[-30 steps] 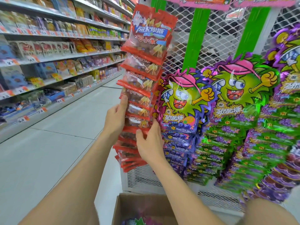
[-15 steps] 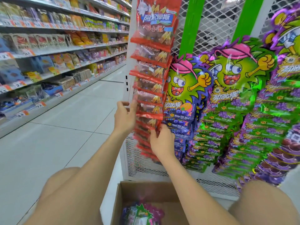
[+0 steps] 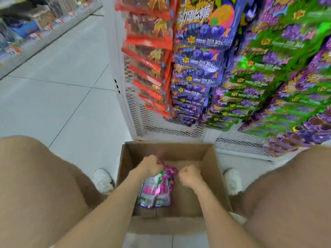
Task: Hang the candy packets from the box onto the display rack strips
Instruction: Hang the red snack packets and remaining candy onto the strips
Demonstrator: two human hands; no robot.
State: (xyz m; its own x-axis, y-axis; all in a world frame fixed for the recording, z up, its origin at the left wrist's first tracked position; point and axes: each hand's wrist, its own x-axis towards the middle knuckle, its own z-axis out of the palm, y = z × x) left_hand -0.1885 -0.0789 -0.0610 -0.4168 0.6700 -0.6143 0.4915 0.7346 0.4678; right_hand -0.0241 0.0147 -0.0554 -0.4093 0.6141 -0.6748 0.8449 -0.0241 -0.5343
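Inside box (image 3: pixel 214 174), left hand (image 3: pixel 151 165) seemingly pinches candy packets (image 3: pixel 157 190).

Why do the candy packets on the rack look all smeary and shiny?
Head view: the hanging candy packets are smeared by motion blur; bright glare flares off the green foil packets; the cardboard box and both hands, left hand and right hand, look soft too; the wide lens bends the rack's white frame.

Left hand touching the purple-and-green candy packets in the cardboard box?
Touching. Head view: left hand fingers close on the top edge of the purple-and-green candy packets in the cardboard box.
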